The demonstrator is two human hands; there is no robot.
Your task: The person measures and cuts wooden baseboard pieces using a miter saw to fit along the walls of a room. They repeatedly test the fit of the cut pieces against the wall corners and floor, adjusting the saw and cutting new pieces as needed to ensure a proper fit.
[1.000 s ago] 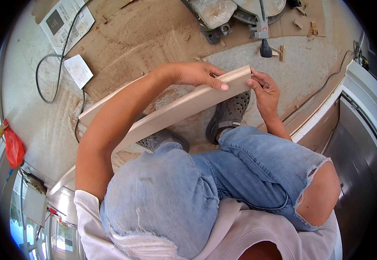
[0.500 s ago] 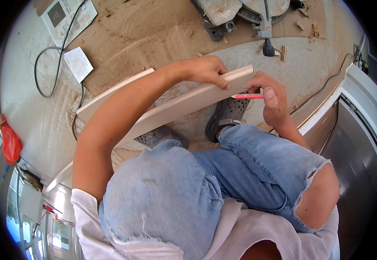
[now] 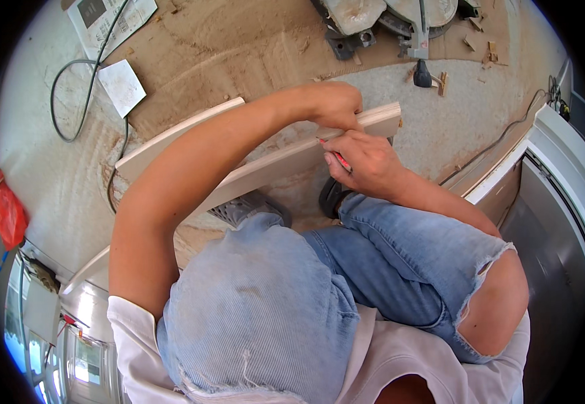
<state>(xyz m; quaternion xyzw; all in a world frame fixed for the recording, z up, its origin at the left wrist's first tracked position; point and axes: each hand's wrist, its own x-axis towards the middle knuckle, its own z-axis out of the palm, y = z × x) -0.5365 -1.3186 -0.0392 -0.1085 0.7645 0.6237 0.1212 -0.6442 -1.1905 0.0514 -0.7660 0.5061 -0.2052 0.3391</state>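
Observation:
A long pale wooden board (image 3: 272, 165) slants across in front of my knees, its right end raised toward the far side. My left hand (image 3: 339, 106) is closed over the board's far edge near that end, its fingertips partly hidden. A red pencil (image 3: 341, 161) is pinched in my right hand (image 3: 371, 160), which rests against the board's near face just below my left hand. The pencil's tip is at the board near its upper edge; whether it touches is too small to tell. A second pale board (image 3: 178, 135) lies behind, partly covered by my left forearm.
A miter saw (image 3: 400, 20) stands on the dusty cardboard at the far side, with wood scraps (image 3: 491, 52) beside it. A dark cable (image 3: 55, 101) loops on the left near white paper (image 3: 122, 87). A red plastic bag (image 3: 11, 214) hangs at far left. A white-framed panel (image 3: 555, 155) stands at right.
My right hand has moved left from the board's end onto its near face, bringing the pencil tip to the board. My left hand has curled more tightly over the far edge.

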